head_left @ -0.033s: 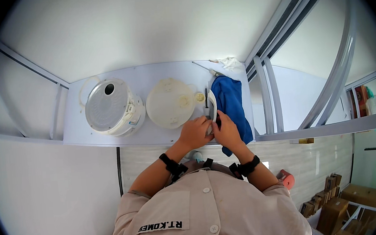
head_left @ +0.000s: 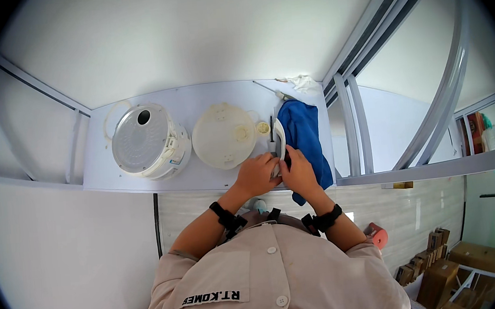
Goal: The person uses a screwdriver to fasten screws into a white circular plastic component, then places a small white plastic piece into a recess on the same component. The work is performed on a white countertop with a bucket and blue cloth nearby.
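Observation:
Near the front edge of the table, my left hand (head_left: 256, 175) and my right hand (head_left: 299, 171) are closed around the lower end of a white curved plastic part (head_left: 281, 138), which stands edge-on. My fingers hide its lower end. A screwdriver (head_left: 272, 134) with a dark shaft and grey handle is just left of the part, its handle close to my left fingers; whether they touch it I cannot tell. Beside it is a small round yellowish piece (head_left: 263, 128). Further left is a translucent round plate (head_left: 216, 136). A blue cloth (head_left: 305, 129) lies by my right hand.
A white rice cooker body (head_left: 143, 143), its round metal face showing a dark hole, sits at the table's left. Another screwdriver (head_left: 282, 95) and crumpled white material (head_left: 304, 83) lie at the far right corner. Grey metal posts (head_left: 352, 127) flank the table. Cardboard boxes (head_left: 438, 284) are at lower right.

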`<state>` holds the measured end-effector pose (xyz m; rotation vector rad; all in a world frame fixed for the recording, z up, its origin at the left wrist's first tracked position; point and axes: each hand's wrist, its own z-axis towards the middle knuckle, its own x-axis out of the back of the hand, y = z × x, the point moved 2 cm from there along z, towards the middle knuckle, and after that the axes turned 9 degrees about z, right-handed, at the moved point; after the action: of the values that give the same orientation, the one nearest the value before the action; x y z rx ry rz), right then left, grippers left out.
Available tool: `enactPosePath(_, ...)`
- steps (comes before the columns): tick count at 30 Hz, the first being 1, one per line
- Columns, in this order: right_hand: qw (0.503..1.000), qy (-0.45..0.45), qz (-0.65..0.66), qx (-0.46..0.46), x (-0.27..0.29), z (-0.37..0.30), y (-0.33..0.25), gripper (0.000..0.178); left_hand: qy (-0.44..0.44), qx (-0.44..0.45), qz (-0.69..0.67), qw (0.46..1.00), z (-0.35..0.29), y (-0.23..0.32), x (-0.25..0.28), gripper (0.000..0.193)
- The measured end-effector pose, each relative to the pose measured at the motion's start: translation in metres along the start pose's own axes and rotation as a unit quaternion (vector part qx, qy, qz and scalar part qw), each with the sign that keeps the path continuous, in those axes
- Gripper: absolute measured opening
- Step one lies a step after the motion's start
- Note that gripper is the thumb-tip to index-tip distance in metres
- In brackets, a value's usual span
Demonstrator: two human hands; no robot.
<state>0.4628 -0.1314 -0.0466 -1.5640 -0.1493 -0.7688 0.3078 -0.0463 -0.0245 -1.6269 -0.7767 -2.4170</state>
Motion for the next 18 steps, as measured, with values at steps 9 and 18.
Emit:
enactPosePath(9, 0.999, 0.008, -0.049, 0.004, 0.016, 0.018, -0.031, 0.039, 0.017, 0.103, -0.010, 0.995, -0.025, -0.030, 0.028, 0.036)
enactPosePath(18, 0.992, -0.046, -0.058, 0.099, -0.012, 0.065, -0.037, 0.029, 0.045, 0.128, 0.061, 0.989, -0.062, -0.051, 0.038, 0.021)
